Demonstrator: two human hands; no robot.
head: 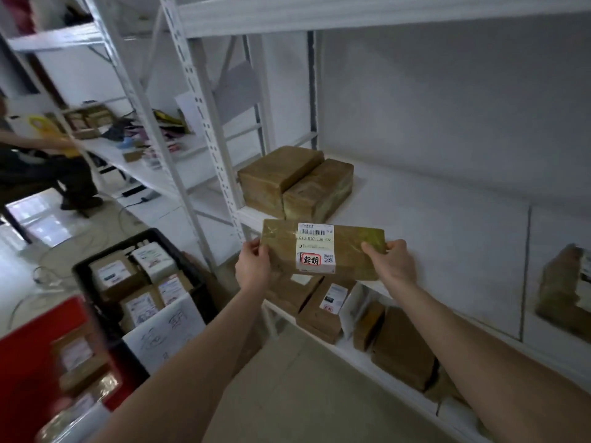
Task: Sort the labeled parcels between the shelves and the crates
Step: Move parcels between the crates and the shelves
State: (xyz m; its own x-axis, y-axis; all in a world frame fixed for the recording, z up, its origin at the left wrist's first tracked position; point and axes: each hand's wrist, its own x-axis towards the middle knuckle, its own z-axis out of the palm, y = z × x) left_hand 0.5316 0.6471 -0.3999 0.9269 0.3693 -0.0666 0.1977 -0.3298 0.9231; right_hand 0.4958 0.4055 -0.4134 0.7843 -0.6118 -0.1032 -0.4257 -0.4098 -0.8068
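From the head camera I see the left hand [254, 265] and right hand [395, 262] each pinching one end of the flat brown parcel [351, 247], label up, held at the white shelf [431, 219] front edge, near two brown boxes [278, 174].

Label [316, 247] on parcel [351, 247]: 010 010 L30 551, stamped 超期; crate sign [166, 329]: 超期.
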